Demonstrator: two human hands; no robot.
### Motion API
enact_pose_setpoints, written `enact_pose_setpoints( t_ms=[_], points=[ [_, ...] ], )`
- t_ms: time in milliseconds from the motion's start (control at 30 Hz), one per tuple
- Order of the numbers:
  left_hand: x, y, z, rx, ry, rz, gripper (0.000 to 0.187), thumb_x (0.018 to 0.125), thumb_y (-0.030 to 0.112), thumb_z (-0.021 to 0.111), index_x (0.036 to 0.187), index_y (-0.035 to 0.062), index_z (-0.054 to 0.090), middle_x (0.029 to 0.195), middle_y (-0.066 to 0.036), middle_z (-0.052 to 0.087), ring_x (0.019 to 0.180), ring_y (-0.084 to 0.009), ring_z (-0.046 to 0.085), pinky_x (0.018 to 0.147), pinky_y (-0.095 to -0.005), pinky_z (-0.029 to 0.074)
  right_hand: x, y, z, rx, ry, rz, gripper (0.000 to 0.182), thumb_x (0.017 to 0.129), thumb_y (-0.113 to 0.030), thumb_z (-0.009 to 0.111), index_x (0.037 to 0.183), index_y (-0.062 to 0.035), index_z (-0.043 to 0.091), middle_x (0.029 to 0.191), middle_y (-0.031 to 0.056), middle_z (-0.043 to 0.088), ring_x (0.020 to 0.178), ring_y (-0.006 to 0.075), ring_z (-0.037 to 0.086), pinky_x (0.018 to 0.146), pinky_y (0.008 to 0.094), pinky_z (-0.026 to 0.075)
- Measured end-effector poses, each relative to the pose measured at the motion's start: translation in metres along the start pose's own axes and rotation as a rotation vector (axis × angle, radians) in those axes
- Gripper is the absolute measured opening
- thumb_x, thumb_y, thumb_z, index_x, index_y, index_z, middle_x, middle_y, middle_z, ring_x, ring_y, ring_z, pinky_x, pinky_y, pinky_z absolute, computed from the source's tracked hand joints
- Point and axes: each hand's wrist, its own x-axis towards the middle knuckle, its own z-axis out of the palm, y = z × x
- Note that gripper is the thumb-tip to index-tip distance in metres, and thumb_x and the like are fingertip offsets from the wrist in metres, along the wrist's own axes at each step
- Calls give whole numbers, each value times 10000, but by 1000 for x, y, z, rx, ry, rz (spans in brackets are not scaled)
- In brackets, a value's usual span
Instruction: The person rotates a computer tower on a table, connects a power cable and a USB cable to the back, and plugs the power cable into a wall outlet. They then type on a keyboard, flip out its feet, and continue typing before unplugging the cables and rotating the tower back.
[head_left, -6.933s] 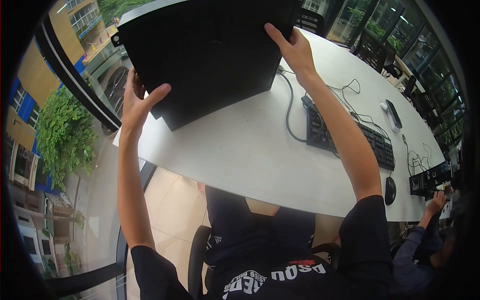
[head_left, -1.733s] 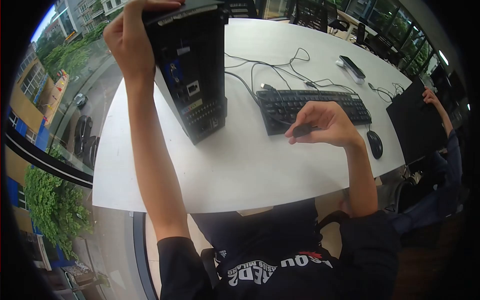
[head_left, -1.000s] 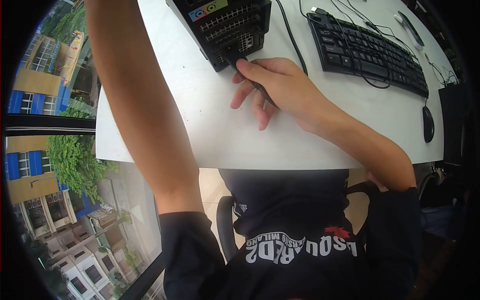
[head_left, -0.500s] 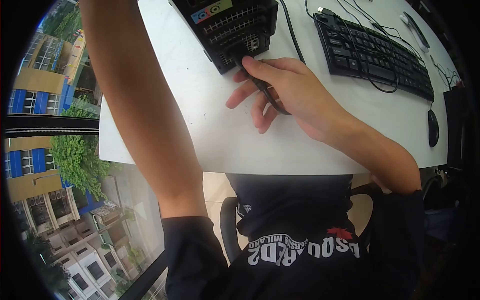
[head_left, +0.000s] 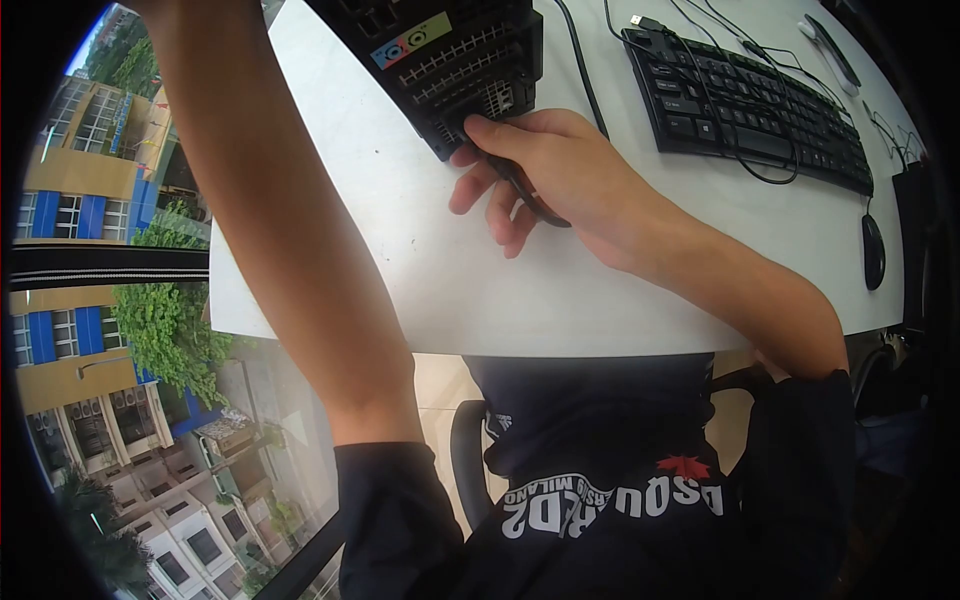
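Note:
A black computer tower [head_left: 470, 55] stands at the top of the view, its rear panel with vents and coloured round ports facing me. My right hand [head_left: 560, 165] pinches the plug end of a thick black power cable [head_left: 533, 204] against the lower part of that panel. Thumb and index finger are closed on it, while the other fingers curl loosely below. How far the plug sits in the socket is hidden by the thumb. My left forearm [head_left: 290, 210] reaches up past the tower's left side; the left hand itself lies beyond the top edge.
On the white table [head_left: 400, 290], a black keyboard [head_left: 750, 110] lies to the right with loose cables and a USB plug [head_left: 648, 22] over it. A black mouse [head_left: 873, 252] rests near the right edge. A window [head_left: 110, 350] borders the table's left side.
The tower has shifted slightly left and tilted a little. My right hand has moved left with it, still pinching the cable's plug, and the thumb sits closer to the panel.

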Motion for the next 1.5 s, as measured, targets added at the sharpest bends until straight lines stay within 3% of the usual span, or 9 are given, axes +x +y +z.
enact_pose_setpoints(
  t_ms=[500,567,600,667,733,967,1033,1200,1500],
  points=[
    [1,0,4,-3,57,-29,383,964,363,617,954,-4,725,922,-152,759,782,-203,708,760,-315,570,9,0,-4,27,-16,22,360,1106,-284,508,1039,53,616,833,124,680,479,133,494,532,333,497],
    [18,3,-6,-93,178,-182,381,963,364,618,957,-2,722,926,-153,758,786,-204,707,762,-316,570,8,-3,-7,33,-43,42,362,1109,-289,499,1063,53,611,831,126,678,481,129,497,522,330,498],
    [50,24,-13,-157,293,-453,396,976,364,608,950,-13,724,923,-165,762,782,-213,711,774,-317,572,5,-2,-6,42,-50,34,361,1111,-290,495,1076,51,608,829,126,677,481,126,497,516,328,499],
    [60,25,-15,-132,326,-510,429,997,365,586,932,-36,725,921,-191,770,784,-229,722,792,-321,576,3,0,-3,39,-27,29,378,1118,-308,471,1096,48,598,748,91,631,470,124,494,490,317,500],
    [7,-4,5,55,184,-68,467,1013,368,563,910,-58,726,922,-218,778,798,-241,735,806,-327,581,2,2,-8,20,-68,51,404,1123,-330,461,1087,49,594,692,60,582,457,123,486,481,316,495],
    [14,-24,-7,-10,167,21,514,1041,357,502,885,-82,718,911,-242,779,816,-268,756,844,-335,600,3,5,5,-14,6,54,413,1138,-378,438,1041,0,574,639,-9,431,437,103,391,438,316,383],
    [-4,-5,9,40,70,198,486,1043,338,482,933,-70,721,921,-240,781,802,-259,766,780,-324,616,-2,-1,9,17,41,119,398,1136,-392,459,1016,-29,568,650,-26,408,451,88,350,435,302,334],
    [-4,0,7,30,86,78,445,1032,344,491,936,-23,725,923,-206,787,758,-224,759,737,-291,614,3,-4,2,45,-1,155,377,1122,-419,524,981,-71,563,664,-54,376,484,60,310,443,275,270],
    [-6,3,12,-51,84,51,465,1011,359,516,864,-41,703,920,-253,773,780,-268,755,796,-346,618,5,-2,5,39,-7,103,350,1137,-356,461,1007,-40,534,671,-18,422,485,84,318,459,294,301]
  ],
)
